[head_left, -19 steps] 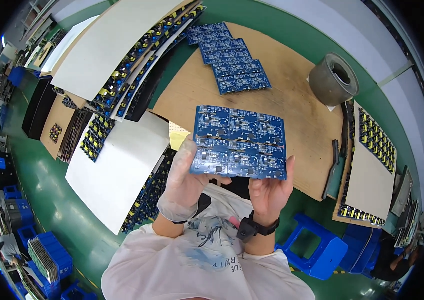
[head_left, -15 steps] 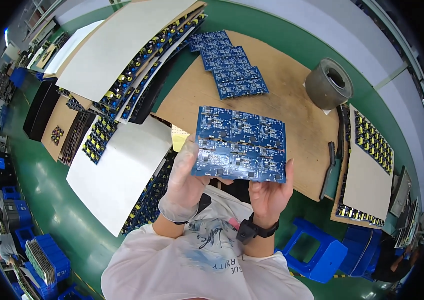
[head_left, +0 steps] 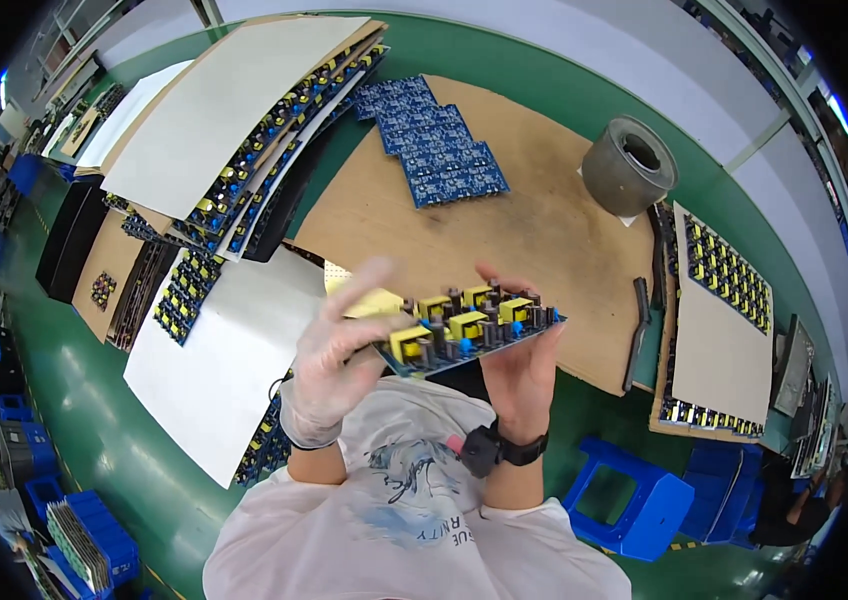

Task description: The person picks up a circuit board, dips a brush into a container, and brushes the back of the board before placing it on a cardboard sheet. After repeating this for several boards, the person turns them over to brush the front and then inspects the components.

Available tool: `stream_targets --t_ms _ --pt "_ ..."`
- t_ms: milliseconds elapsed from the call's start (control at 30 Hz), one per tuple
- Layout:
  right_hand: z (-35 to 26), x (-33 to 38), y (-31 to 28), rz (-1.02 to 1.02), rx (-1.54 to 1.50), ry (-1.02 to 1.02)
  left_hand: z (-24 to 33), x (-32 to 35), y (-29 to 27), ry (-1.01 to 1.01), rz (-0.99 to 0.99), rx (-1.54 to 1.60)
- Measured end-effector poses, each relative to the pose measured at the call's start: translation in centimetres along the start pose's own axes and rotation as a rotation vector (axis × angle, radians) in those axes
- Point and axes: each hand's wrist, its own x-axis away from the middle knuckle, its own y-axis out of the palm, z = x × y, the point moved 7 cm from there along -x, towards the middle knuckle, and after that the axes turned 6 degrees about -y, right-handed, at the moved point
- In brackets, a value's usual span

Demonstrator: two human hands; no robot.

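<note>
A blue circuit board is tilted in front of my chest, its component side up, with yellow transformers, dark capacitors and blue discs standing on it. My right hand, bare and with a black band on the wrist, is closed round the board's right end. At the left end is my left hand in a thin clear glove. Its fingers are stretched apart; one is raised and blurred, another lies by the nearest yellow transformer. Whether that finger touches the board is unclear. Beyond, overlapping blue circuit boards lie on a brown work surface.
A grey metal cylinder stands at the far right of the surface. Layered boards under a pale sheet rise at the left, above a white sheet. More boards sit at right, near a blue stool.
The board has turned from its flat blue solder side to the side with tall components. My left hand has loosened from its left edge and spread its fingers; my right hand keeps hold.
</note>
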Motion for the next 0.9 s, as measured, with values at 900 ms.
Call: stream_targets --t_ms 900 --pt "4.5 -2.2 -1.7 0.081 0.089 0.057 -5.4 0.3 2.2 -0.458 0.539 0.743"
